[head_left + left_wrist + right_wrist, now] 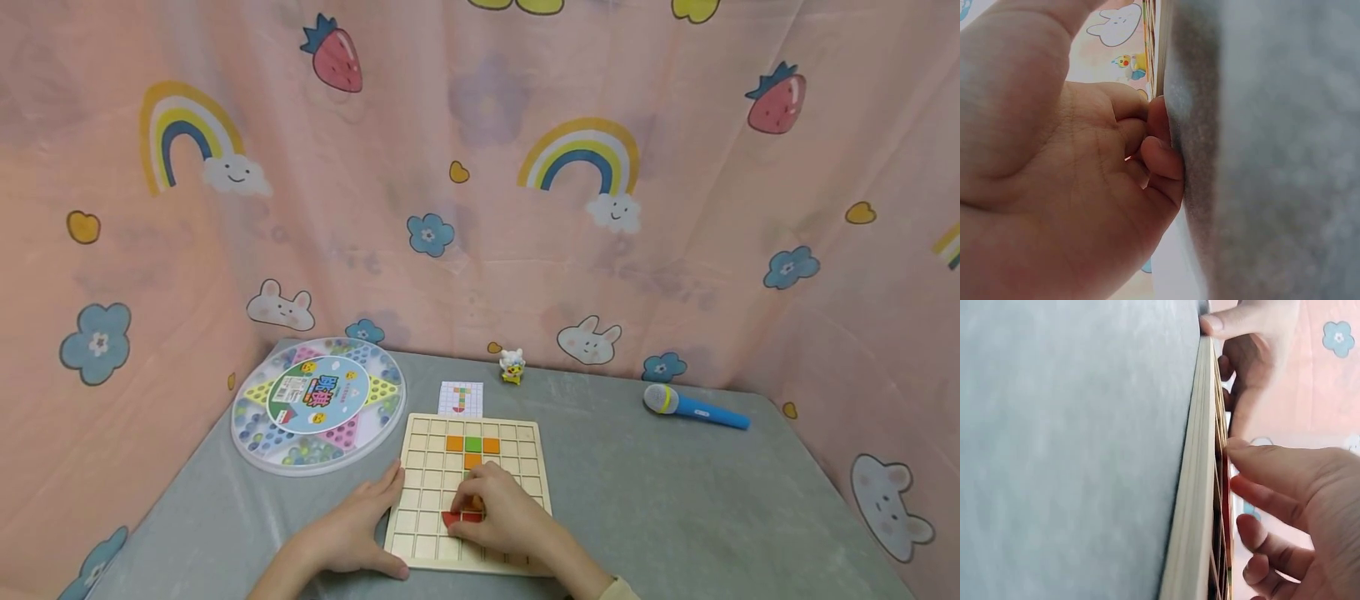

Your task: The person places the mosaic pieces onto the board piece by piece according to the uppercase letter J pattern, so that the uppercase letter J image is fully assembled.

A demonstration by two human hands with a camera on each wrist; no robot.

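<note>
A wooden grid board (427,481) lies on the table with small coloured tiles set in it. Near its top sit an orange tile (454,444), a green tile (473,445) and further orange tiles. My right hand (504,510) is over the lower middle, thumb and forefinger pinching a red piece (450,518) with a rounded edge at the board's surface. More red shows beside it, and the palm hides part of the column above. With fingers spread, my left hand (350,523) rests against the board's left edge, its thumb at the front left corner.
A pattern card (461,398) lies just behind the board. To the left is a round Chinese checkers box (318,406) with marbles. A small figurine (512,367) stands at the back, and a blue toy microphone (697,407) lies at the right. A printed pink curtain (480,250) surrounds the table.
</note>
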